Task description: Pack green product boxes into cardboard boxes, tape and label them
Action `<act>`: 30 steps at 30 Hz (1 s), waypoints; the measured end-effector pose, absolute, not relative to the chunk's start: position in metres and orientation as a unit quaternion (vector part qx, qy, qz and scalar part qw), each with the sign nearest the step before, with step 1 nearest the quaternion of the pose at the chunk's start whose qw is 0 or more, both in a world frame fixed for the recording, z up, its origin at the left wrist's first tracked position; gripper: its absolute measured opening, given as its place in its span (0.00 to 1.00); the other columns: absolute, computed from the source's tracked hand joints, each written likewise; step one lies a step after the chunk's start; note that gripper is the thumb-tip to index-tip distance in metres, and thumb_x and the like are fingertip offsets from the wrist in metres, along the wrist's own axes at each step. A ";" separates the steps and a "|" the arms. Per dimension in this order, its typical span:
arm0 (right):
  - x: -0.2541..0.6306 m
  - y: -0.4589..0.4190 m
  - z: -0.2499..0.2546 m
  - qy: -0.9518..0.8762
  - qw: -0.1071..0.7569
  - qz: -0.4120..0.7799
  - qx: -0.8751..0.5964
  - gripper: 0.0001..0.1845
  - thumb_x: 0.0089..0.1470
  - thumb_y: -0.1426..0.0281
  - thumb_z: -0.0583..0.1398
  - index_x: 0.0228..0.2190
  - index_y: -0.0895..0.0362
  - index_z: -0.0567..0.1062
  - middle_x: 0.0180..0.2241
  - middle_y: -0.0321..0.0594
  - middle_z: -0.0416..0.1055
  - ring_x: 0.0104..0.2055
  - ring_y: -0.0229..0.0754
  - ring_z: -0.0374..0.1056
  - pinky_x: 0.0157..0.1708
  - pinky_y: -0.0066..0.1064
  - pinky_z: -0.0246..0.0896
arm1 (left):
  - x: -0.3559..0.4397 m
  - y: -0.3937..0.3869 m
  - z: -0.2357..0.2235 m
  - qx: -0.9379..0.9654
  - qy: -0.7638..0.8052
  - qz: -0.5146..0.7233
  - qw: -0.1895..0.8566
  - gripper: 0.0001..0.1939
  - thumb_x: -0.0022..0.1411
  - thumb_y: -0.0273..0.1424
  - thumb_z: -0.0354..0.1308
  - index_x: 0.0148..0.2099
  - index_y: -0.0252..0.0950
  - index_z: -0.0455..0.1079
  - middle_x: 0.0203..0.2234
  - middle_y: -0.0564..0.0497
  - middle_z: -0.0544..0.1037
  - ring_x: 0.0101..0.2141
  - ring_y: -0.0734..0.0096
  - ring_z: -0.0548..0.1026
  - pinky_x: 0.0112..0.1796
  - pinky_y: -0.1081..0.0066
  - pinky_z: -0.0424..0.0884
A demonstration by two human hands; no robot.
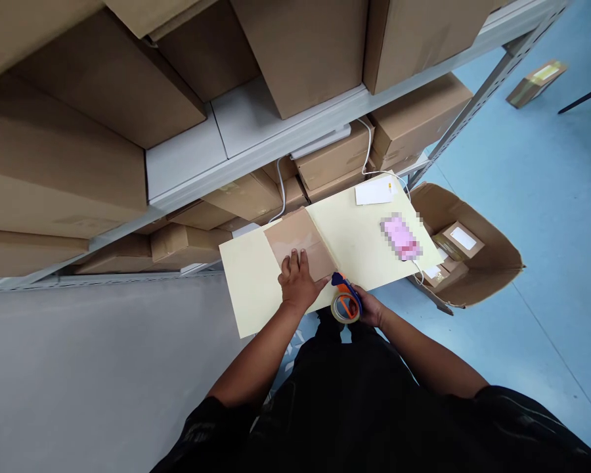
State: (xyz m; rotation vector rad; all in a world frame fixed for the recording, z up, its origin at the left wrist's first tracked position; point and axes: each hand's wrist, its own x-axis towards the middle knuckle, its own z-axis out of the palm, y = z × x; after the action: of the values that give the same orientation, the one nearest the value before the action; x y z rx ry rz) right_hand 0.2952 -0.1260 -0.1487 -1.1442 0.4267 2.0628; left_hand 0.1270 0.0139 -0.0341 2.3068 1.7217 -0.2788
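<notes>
A small brown cardboard box (299, 244) lies on a pale yellow table top (364, 236). My left hand (298, 281) rests flat on the near end of that box, fingers spread. My right hand (369, 307) grips a tape dispenser (345, 301) with a blue and orange handle and a roll of clear tape, held at the table's near edge just right of the box.
A white paper slip (373, 192) and a pink object (401, 238) lie farther along the table. Metal shelving (256, 141) packed with cardboard boxes stands behind. An open carton (473, 246) with small boxes sits on the blue floor at right.
</notes>
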 end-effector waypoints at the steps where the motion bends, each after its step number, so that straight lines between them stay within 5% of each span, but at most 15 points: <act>1: 0.299 -0.123 -0.148 0.165 0.361 0.798 -0.453 0.23 0.66 0.50 0.56 0.36 0.56 0.77 0.23 0.36 0.74 0.23 0.39 0.69 0.33 0.32 0.72 | 0.125 0.010 -0.032 0.792 0.587 -0.089 0.139 0.55 0.60 0.61 0.58 0.77 0.35 0.46 0.75 0.37 0.48 0.71 0.37 0.48 0.62 0.43 0.61; 7: 0.322 -0.107 -0.142 0.098 0.374 0.754 -0.531 0.19 0.62 0.51 0.60 0.40 0.53 0.75 0.29 0.37 0.77 0.27 0.41 0.72 0.29 0.33 0.71 | 0.102 -0.015 -0.020 0.856 0.481 -0.080 0.173 0.46 0.60 0.40 0.65 0.74 0.27 0.54 0.73 0.30 0.49 0.68 0.37 0.55 0.64 0.48 0.60; 11: 0.339 -0.090 -0.139 0.028 0.381 0.682 -0.623 0.15 0.57 0.55 0.65 0.36 0.51 0.71 0.26 0.31 0.73 0.22 0.37 0.67 0.23 0.29 0.66 | 0.080 -0.006 -0.013 0.901 0.385 -0.108 0.168 0.43 0.60 0.39 0.67 0.72 0.33 0.58 0.73 0.33 0.53 0.65 0.41 0.61 0.63 0.49 0.62; 16: 0.353 -0.075 -0.133 -0.040 0.371 0.692 -0.618 0.18 0.55 0.52 0.65 0.39 0.53 0.74 0.32 0.37 0.78 0.29 0.41 0.72 0.26 0.29 0.67 | 0.055 0.042 -0.013 0.948 0.259 -0.126 0.138 0.36 0.64 0.33 0.63 0.73 0.45 0.59 0.70 0.42 0.62 0.63 0.48 0.64 0.64 0.49 0.58; 20: 0.357 -0.063 -0.133 -0.137 0.372 0.653 -0.645 0.23 0.45 0.60 0.71 0.43 0.53 0.76 0.38 0.39 0.80 0.34 0.42 0.73 0.30 0.29 0.67 | 0.059 0.062 -0.025 0.964 0.228 -0.094 0.103 0.30 0.66 0.41 0.62 0.68 0.45 0.67 0.62 0.41 0.70 0.67 0.44 0.59 0.67 0.46 0.49; 26: 0.381 -0.013 -0.133 -0.168 0.386 0.587 -0.691 0.33 0.47 0.67 0.69 0.56 0.58 0.75 0.39 0.41 0.80 0.30 0.39 0.70 0.33 0.30 0.68 | 0.093 0.041 -0.041 0.935 0.346 -0.036 0.074 0.36 0.67 0.52 0.57 0.71 0.41 0.64 0.63 0.36 0.69 0.65 0.43 0.61 0.62 0.47 0.57; 30: 0.396 0.021 -0.126 -0.204 0.376 0.590 -0.685 0.25 0.49 0.68 0.68 0.51 0.58 0.80 0.33 0.38 0.79 0.25 0.36 0.65 0.27 0.28 0.64 | 0.092 0.051 -0.039 0.939 0.326 -0.058 0.095 0.41 0.64 0.53 0.60 0.73 0.42 0.59 0.67 0.39 0.66 0.65 0.43 0.62 0.63 0.48 0.57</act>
State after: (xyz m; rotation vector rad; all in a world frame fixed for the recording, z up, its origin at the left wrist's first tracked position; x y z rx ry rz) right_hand 0.3962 0.0212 -0.1262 -1.7522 -0.5208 1.5087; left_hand 0.0919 0.0505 -0.0388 2.7835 0.9654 -0.1726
